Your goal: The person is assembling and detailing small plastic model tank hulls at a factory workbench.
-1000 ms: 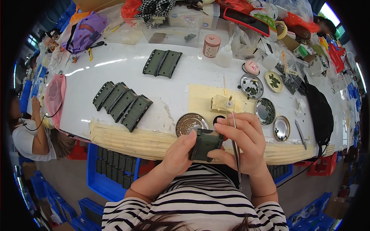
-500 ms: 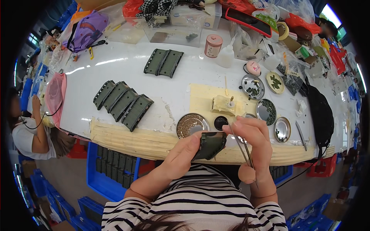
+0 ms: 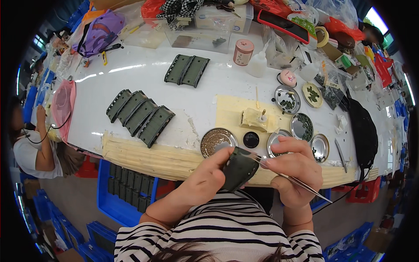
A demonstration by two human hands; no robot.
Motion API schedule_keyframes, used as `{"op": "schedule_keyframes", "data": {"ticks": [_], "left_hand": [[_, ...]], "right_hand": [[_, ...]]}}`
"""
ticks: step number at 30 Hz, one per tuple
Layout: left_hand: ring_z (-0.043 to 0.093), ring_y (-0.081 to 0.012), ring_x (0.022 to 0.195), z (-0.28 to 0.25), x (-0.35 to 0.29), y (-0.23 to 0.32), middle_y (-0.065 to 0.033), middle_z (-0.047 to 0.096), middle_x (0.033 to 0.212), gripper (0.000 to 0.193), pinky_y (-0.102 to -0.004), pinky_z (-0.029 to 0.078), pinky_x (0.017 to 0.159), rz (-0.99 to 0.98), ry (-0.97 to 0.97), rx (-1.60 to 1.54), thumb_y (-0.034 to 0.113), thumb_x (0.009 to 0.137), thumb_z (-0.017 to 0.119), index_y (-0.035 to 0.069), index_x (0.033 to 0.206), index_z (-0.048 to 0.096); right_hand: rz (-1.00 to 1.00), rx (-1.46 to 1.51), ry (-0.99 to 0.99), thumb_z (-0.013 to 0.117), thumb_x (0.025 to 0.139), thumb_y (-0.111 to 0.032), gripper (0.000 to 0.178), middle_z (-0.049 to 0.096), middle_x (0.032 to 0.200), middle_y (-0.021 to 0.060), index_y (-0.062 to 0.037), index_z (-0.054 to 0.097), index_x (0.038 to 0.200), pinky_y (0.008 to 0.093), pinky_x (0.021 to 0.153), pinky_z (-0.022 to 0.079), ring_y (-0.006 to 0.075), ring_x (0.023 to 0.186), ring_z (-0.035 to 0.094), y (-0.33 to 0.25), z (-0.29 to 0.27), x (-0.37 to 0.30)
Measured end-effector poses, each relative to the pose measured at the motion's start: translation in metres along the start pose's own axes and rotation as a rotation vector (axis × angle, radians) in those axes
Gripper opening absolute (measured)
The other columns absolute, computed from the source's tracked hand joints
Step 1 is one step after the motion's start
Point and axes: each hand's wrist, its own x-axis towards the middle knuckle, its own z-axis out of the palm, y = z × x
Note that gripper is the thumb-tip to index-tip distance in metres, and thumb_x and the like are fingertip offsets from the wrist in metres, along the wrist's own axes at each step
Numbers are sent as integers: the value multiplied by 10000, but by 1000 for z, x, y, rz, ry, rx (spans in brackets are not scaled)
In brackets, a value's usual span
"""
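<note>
My left hand (image 3: 201, 182) grips a dark green curved panel (image 3: 240, 171) by its left side, tilted above the table's front edge. Metal tweezers (image 3: 307, 187) are pinched in my right hand (image 3: 299, 172), their tips at the panel's upper right edge and their rear end pointing down to the right. Whether the tips hold a small piece is too small to tell. Just beyond the panel sit a round dish of brown granules (image 3: 214, 140) and a small dark pot (image 3: 251, 139). A metal dish (image 3: 271, 140) is partly covered by my right hand.
Similar green panels (image 3: 187, 70) lie at the back, with overlapping ones (image 3: 139, 117) at left. Dishes of small green pieces (image 3: 301, 126), a cream block (image 3: 257, 121) and a squeeze bottle (image 3: 257, 65) stand on the right half. A blue crate (image 3: 104, 192) holds several panels below the table.
My right hand has turned the tweezers from nearly upright to slanting, bringing their tips against the panel's edge. The panel has tipped, showing more of its broad face.
</note>
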Motion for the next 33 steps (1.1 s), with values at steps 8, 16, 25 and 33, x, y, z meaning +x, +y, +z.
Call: {"op": "schedule_keyframes", "data": {"ticks": [8, 16, 25, 33], "left_hand": [[607, -147, 811, -42, -25, 45, -122, 641, 938, 566, -251, 485, 730, 172, 721, 973, -11, 733, 714, 15, 1186, 377], [595, -246, 867, -59, -24, 54, -129, 603, 932, 482, -312, 480, 766, 205, 472, 1756, 71, 686, 744, -8, 1125, 561], [547, -305, 838, -78, -15, 45, -143, 560, 1010, 474, -390, 456, 767, 324, 721, 1918, 154, 696, 775, -37, 1092, 599], [470, -157, 627, -127, 50, 105, -68, 546, 703, 242, -306, 422, 616, 222, 745, 1586, 232, 900, 614, -6, 946, 602]], "right_hand": [[99, 35, 144, 763, 711, -204, 264, 694, 797, 53, -30, 713, 903, 334, 782, 473, 246, 895, 607, 8, 0, -9], [88, 4, 152, 754, 736, -198, 245, 701, 804, 64, -16, 706, 892, 321, 758, 476, 244, 864, 607, 9, -1, -6], [189, -3, 298, 746, 750, -247, 294, 706, 796, 79, 9, 697, 888, 324, 749, 478, 245, 847, 597, 15, -16, -22], [191, 12, 294, 717, 764, -179, 263, 693, 826, 108, 42, 679, 901, 321, 764, 464, 240, 835, 586, 22, -31, -31]]}}
